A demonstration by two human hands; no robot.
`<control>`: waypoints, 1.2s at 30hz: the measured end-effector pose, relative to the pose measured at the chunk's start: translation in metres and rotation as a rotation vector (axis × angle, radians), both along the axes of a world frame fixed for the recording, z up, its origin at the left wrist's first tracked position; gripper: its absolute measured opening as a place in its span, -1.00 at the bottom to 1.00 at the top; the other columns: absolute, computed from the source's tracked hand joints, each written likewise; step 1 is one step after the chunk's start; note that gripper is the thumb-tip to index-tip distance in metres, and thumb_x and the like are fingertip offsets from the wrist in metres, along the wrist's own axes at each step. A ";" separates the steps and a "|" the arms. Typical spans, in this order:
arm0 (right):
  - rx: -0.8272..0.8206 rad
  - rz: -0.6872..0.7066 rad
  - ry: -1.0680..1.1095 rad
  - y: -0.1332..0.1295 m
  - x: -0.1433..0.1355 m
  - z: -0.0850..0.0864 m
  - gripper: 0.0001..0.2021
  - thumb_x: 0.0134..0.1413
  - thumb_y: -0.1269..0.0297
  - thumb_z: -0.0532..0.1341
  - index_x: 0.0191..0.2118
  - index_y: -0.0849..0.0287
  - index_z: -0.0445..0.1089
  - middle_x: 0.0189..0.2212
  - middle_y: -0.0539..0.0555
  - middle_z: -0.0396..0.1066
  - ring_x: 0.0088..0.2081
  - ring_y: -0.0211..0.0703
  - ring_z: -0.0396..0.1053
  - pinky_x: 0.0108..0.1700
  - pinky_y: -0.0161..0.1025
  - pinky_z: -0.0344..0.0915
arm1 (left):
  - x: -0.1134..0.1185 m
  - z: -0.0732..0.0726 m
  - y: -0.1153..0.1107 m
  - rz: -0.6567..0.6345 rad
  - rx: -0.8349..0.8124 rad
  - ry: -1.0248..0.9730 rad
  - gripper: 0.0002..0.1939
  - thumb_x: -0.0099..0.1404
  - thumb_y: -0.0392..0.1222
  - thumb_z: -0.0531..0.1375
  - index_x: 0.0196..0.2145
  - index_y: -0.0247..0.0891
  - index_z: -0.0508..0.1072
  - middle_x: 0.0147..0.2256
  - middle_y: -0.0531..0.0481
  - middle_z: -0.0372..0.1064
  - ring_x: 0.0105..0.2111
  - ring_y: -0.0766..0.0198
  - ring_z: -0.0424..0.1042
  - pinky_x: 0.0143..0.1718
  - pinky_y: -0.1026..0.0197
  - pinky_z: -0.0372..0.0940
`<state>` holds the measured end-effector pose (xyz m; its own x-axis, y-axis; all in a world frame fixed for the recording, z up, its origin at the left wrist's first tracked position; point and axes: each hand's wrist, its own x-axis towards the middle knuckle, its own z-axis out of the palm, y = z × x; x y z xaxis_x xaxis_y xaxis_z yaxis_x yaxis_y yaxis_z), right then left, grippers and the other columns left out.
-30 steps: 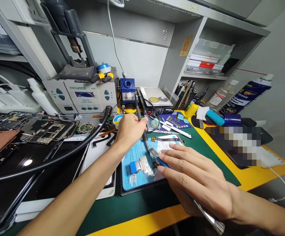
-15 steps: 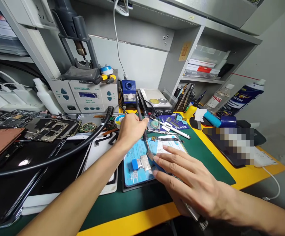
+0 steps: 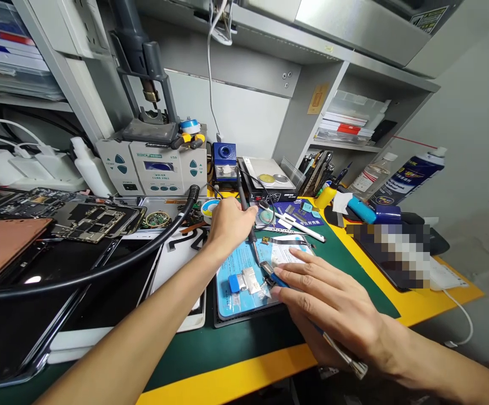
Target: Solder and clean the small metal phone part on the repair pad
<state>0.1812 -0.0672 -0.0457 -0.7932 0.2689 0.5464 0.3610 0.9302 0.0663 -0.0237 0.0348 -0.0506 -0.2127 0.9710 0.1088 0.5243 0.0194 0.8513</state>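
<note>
My left hand (image 3: 231,225) is closed around the dark handle of a soldering iron (image 3: 243,194), whose tip points down at a small metal-ended piece (image 3: 268,269) over a blue pad (image 3: 231,260). My right hand (image 3: 328,298) holds that piece near its fingertips; a blue cable with a frayed silvery end (image 3: 358,368) runs out below the palm. Left of the fingertips, a blue-ended connector (image 3: 234,283) and a silvery foil square (image 3: 251,280) lie on the pad.
A rework station (image 3: 160,169) stands behind on the left, its black hose (image 3: 143,264) crossing over phones. A white pen (image 3: 307,229) lies behind my right hand. Farther right are a dark tablet (image 3: 366,259), a blue spray can (image 3: 413,177) and a clear bottle (image 3: 373,173).
The view has shifted slightly. The metal-ended piece at my right fingertips now shows more clearly with its blue cable, and the iron's tip stands just beside it.
</note>
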 end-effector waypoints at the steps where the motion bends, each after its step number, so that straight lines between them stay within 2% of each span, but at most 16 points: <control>1: 0.000 -0.006 0.022 0.000 -0.001 0.001 -0.71 0.12 0.57 0.29 -0.02 0.43 0.52 -0.03 0.34 0.58 0.10 0.09 0.50 0.29 0.17 0.32 | 0.000 0.000 0.000 0.003 0.000 0.004 -0.60 0.20 -0.05 0.26 -0.66 -0.18 0.20 -0.63 0.06 0.42 -0.57 0.26 0.38 -0.50 0.20 0.06; 4: 0.046 -0.009 0.075 0.000 -0.004 0.008 -0.75 0.14 0.57 0.27 -0.05 0.43 0.52 -0.07 0.35 0.60 0.07 0.07 0.52 0.28 0.12 0.34 | 0.000 -0.001 0.000 0.010 0.001 0.016 -0.60 0.21 -0.04 0.26 -0.67 -0.18 0.21 -0.62 0.05 0.42 -0.57 0.26 0.37 -0.50 0.19 0.06; 7: 0.047 0.028 -0.053 -0.002 -0.005 0.016 -0.76 0.30 0.51 0.14 -0.04 0.44 0.52 -0.06 0.37 0.59 0.06 0.08 0.53 0.30 0.15 0.30 | 0.000 0.000 0.000 0.017 -0.002 0.027 -0.61 0.20 -0.05 0.26 -0.67 -0.19 0.24 -0.61 0.05 0.43 -0.57 0.27 0.36 -0.49 0.19 0.07; 9: 0.004 0.049 -0.105 -0.002 -0.004 0.017 -0.74 0.34 0.48 0.11 -0.02 0.44 0.52 -0.04 0.36 0.59 0.07 0.07 0.53 0.31 0.16 0.28 | 0.000 0.002 -0.001 0.027 -0.006 0.037 -0.61 0.20 -0.06 0.26 -0.67 -0.19 0.24 -0.61 0.04 0.43 -0.57 0.28 0.36 -0.48 0.19 0.07; 13: 0.011 0.008 0.031 -0.001 -0.004 0.010 -0.74 0.19 0.54 0.26 -0.01 0.42 0.50 -0.04 0.35 0.58 0.09 0.10 0.50 0.28 0.17 0.34 | 0.001 0.003 -0.003 0.040 -0.018 0.055 -0.62 0.21 -0.07 0.26 -0.66 -0.20 0.26 -0.61 0.04 0.42 -0.58 0.29 0.33 -0.49 0.20 0.08; 17: 0.093 0.017 -0.040 -0.003 -0.007 0.011 -0.77 0.28 0.52 0.17 -0.04 0.45 0.52 -0.07 0.38 0.59 0.07 0.13 0.52 0.27 0.18 0.34 | 0.001 0.005 -0.004 0.040 -0.039 0.079 -0.67 0.25 -0.06 0.27 -0.58 -0.23 0.35 -0.57 0.07 0.41 -0.55 0.32 0.33 -0.45 0.23 0.17; 20: 0.072 0.044 -0.100 -0.005 -0.009 0.016 -0.73 0.34 0.48 0.09 -0.06 0.44 0.53 -0.08 0.36 0.60 0.04 0.09 0.54 0.30 0.18 0.30 | 0.001 0.006 -0.004 0.037 -0.058 0.104 -0.70 0.30 -0.04 0.27 -0.49 -0.26 0.40 -0.51 0.09 0.41 -0.49 0.32 0.37 -0.36 0.21 0.28; 24: 0.087 -0.004 0.013 -0.006 -0.013 0.015 -0.78 0.24 0.53 0.20 -0.06 0.42 0.52 -0.10 0.35 0.60 0.03 0.07 0.54 0.29 0.14 0.32 | 0.001 0.007 -0.003 0.032 -0.076 0.133 -0.71 0.35 -0.01 0.26 -0.40 -0.29 0.44 -0.43 0.07 0.43 -0.39 0.29 0.44 -0.24 0.14 0.37; 27: 0.120 -0.001 -0.053 -0.007 -0.014 0.014 -0.76 0.28 0.51 0.14 -0.06 0.43 0.53 -0.11 0.37 0.60 0.05 0.09 0.53 0.27 0.16 0.34 | 0.001 0.006 -0.004 0.019 -0.081 0.146 -0.71 0.37 0.01 0.24 -0.35 -0.29 0.47 -0.38 0.04 0.46 -0.35 0.28 0.46 -0.21 0.12 0.40; 30: 0.067 0.026 -0.102 -0.009 -0.012 0.014 -0.74 0.32 0.49 0.10 -0.05 0.44 0.52 -0.10 0.38 0.60 0.05 0.10 0.53 0.28 0.21 0.31 | 0.001 0.006 -0.005 0.006 -0.086 0.155 -0.70 0.39 0.02 0.23 -0.29 -0.30 0.48 -0.34 0.02 0.47 -0.33 0.27 0.47 -0.20 0.11 0.42; 33: 0.025 0.011 -0.022 -0.009 -0.014 0.014 -0.76 0.22 0.54 0.18 -0.04 0.44 0.51 -0.09 0.36 0.60 0.03 0.07 0.53 0.28 0.18 0.33 | 0.000 0.006 -0.005 0.005 -0.092 0.167 -0.72 0.40 0.01 0.23 -0.25 -0.31 0.48 -0.30 0.00 0.47 -0.30 0.26 0.48 -0.18 0.10 0.43; 36: 0.078 -0.024 0.002 -0.008 -0.017 0.015 -0.76 0.16 0.59 0.21 -0.07 0.45 0.51 -0.12 0.36 0.61 0.00 0.09 0.55 0.24 0.16 0.37 | 0.000 0.005 -0.004 -0.002 -0.093 0.173 -0.73 0.40 -0.01 0.22 -0.21 -0.31 0.49 -0.27 -0.01 0.48 -0.28 0.25 0.49 -0.17 0.09 0.44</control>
<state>0.1646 -0.0755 -0.0306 -0.7860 0.2441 0.5679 0.3833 0.9133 0.1379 -0.0235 0.0310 -0.0458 -0.1969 0.9790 0.0533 0.6625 0.0928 0.7433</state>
